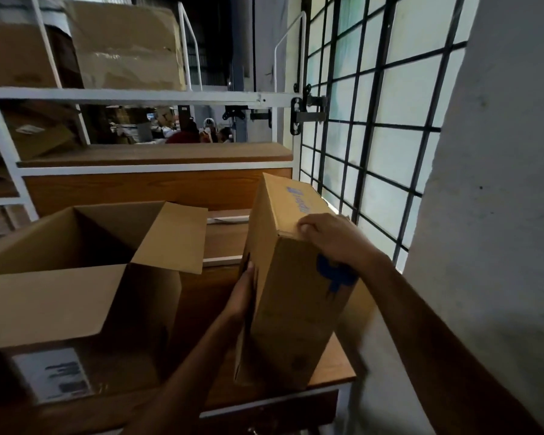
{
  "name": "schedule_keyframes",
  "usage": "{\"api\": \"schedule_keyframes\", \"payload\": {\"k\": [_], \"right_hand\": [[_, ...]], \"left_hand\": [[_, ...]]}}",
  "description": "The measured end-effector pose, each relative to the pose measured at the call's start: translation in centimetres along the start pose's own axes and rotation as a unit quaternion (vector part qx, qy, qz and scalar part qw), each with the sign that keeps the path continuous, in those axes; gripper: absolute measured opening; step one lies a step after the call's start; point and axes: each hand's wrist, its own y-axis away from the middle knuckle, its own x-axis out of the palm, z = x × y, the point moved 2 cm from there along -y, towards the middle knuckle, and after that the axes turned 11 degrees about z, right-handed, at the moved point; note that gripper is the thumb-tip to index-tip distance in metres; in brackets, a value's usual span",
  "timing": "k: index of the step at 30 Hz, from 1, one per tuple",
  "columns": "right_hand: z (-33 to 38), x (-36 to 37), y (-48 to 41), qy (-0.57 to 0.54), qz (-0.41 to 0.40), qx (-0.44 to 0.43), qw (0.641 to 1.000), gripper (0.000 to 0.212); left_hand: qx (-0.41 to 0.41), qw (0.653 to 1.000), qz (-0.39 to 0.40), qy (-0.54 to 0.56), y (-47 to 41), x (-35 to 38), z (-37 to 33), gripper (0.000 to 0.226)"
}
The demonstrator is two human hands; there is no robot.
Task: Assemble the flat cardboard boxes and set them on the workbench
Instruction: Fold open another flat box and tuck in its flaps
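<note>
A tall brown cardboard box with blue print (296, 309) stands tilted on the right end of the wooden workbench (333, 372). My right hand (330, 237) grips its top right edge, fingers curled over the corner. My left hand (242, 293) lies flat against its left side, fingers straight. To the left sits a larger assembled box (76, 296) with its top flaps open and a white label on its front.
A white metal shelf frame (139, 95) rises behind the bench, holding more brown boxes (123, 48). A black window grille (374, 120) and a white wall (500, 183) close off the right side. People stand far off beyond the shelf.
</note>
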Motion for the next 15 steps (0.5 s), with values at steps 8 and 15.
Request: {"api": "schedule_keyframes", "payload": {"k": [8,15], "right_hand": [[-3.7,2.0,0.2,-0.15,-0.11,0.178,0.966,0.072],[-3.3,2.8,-0.6,-0.315,-0.162,0.163,0.921,0.059]], "left_hand": [[0.045,0.999,-0.009,-0.024,1.4,1.3,-6.7,0.067],[-0.004,0.993,-0.007,-0.115,-0.5,3.5,-14.4,0.07]]}}
